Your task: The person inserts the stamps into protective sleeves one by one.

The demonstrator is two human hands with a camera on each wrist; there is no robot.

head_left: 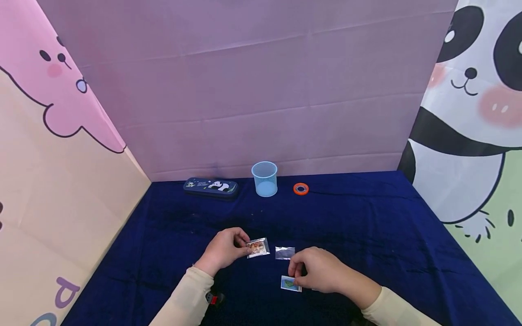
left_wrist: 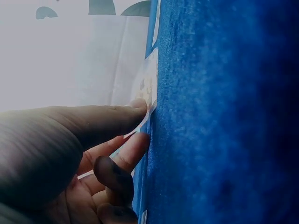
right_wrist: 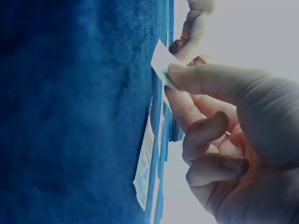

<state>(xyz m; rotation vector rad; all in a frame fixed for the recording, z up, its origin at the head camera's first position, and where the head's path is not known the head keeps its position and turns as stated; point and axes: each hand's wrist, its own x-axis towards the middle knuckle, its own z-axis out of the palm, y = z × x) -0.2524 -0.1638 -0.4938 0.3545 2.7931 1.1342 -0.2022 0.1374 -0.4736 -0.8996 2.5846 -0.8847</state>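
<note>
My left hand [head_left: 224, 249] pinches a clear plastic sleeve [head_left: 266, 246] between thumb and fingers, with a small brown-and-orange picture card [head_left: 257, 247] inside. To its right, a second clear sleeve [head_left: 285, 253] lies flat on the cloth, near the right fingertips. My right hand [head_left: 320, 270] pinches the corner of a stamp-like card [head_left: 287, 283] with a green shape on blue and a white border. In the right wrist view that card [right_wrist: 162, 59] is tilted off the cloth, and another stamp-like piece [right_wrist: 145, 163] with a jagged edge lies below the hand.
A dark blue cloth [head_left: 171, 253] covers the table. Along the back stand a navy panda pencil case [head_left: 210, 187], a light-blue translucent cup [head_left: 265, 179] and an orange tape roll [head_left: 301, 189]. A small black-and-red object [head_left: 214, 299] sits by the left sleeve. Printed curtains enclose the sides.
</note>
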